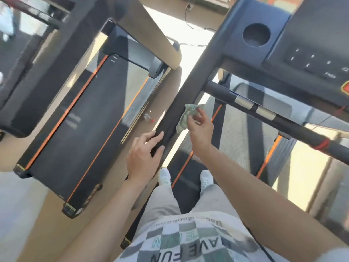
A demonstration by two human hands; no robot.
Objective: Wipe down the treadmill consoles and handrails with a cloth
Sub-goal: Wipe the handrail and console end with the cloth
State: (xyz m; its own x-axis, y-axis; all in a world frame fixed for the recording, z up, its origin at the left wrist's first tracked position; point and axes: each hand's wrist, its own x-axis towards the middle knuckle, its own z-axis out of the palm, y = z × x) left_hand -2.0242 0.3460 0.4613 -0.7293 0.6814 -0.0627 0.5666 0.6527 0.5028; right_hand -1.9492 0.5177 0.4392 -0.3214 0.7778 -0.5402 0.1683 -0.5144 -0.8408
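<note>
Handrail step: the right hand [200,127] is pinching the cloth [186,115] against the handrail [188,86], while the left hand [143,156] is curling its fingers round the handrail's end just below (console [311,59] waiting beyond it). Next is likely sliding the cloth along.

— What is concealed at the black padded handrail [188,91]?
— Part of the crumpled pale green cloth [184,118] is covered by the fingers of the right hand [200,125], by which it is pinched. The rail's near end is partly masked by the left hand [145,154] gripped round it.
— And the black console panel [311,59]?
— It is cut off by the right edge, and its white button markings are too blurred to be read. The small clear object [148,117] on the brown floor cannot be identified.
</note>
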